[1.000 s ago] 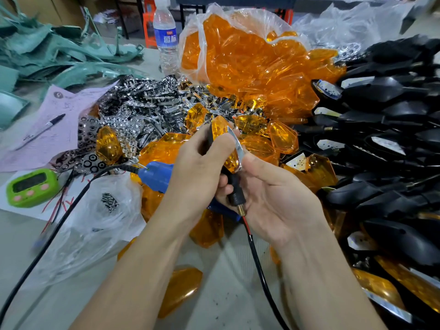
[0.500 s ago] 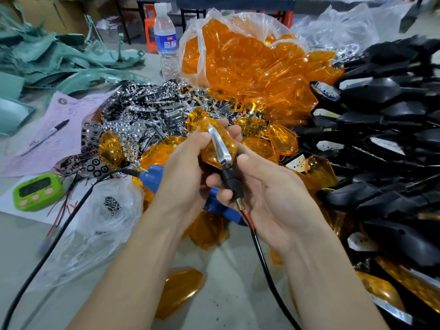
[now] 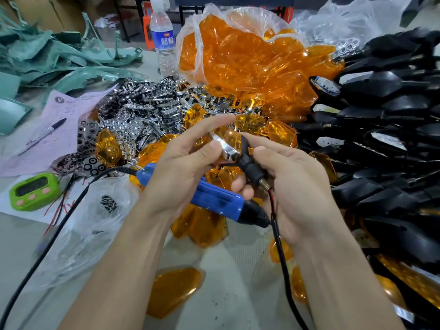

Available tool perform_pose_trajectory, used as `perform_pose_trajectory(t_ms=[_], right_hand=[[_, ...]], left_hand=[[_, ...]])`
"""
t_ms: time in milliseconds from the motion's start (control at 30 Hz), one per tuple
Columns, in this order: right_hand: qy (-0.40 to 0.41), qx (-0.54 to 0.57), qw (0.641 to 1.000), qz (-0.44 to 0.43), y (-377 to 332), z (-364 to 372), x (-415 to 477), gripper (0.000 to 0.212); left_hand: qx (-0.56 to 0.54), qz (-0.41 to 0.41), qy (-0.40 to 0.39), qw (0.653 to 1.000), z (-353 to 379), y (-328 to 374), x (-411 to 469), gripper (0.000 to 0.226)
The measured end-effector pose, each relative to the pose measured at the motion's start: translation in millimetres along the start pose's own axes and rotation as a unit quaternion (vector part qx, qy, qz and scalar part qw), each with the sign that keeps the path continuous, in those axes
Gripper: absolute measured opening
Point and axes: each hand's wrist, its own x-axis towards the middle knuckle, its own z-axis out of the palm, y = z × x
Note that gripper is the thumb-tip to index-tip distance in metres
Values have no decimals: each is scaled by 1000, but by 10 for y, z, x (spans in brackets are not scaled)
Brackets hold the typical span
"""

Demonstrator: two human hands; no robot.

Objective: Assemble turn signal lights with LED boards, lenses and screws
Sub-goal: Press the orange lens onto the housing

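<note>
**Q:** What does the left hand [image 3: 188,167] hold?
**A:** Its thumb and fingers pinch the amber-lens end of the turn signal light [image 3: 228,142]. The index finger is stretched out straight above it.
**Q:** And the right hand [image 3: 288,184]?
**A:** Its fingers curl round the light's black stem. A thin wire [image 3: 279,244] hangs from the threaded tip.
**Q:** Where is the light?
**A:** Raised above the bench [image 3: 238,282], over loose amber lenses [image 3: 204,225]. A blue screwdriver [image 3: 214,198] lies just beneath the left hand.

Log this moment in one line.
left hand: pinches turn signal lens end | right hand: grips its stem | blue screwdriver: lying beneath hands
</note>
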Motion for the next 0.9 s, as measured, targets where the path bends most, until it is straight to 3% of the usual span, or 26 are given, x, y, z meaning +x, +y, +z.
perform_pose_trajectory(t_ms=[367, 500, 633, 700, 900], right_hand=[[-23, -47, 998, -27, 34, -43, 45, 35], [-25, -130, 990, -48, 79, -79, 93, 39], [-6, -306, 946, -104, 153, -123, 123, 63], [2, -382, 911, -153, 168, -109, 101, 63], [14, -387, 883, -266, 152, -111, 58, 56]], left_hand=[[-71, -2, -12, 997, 12, -49, 20, 37], [20, 38, 11, 999, 16, -101, 33, 42], [31, 103, 32, 994, -17, -125, 33, 69], [40, 110, 23, 993, -31, -137, 24, 80], [86, 95, -8, 992, -67, -92, 15, 58]])
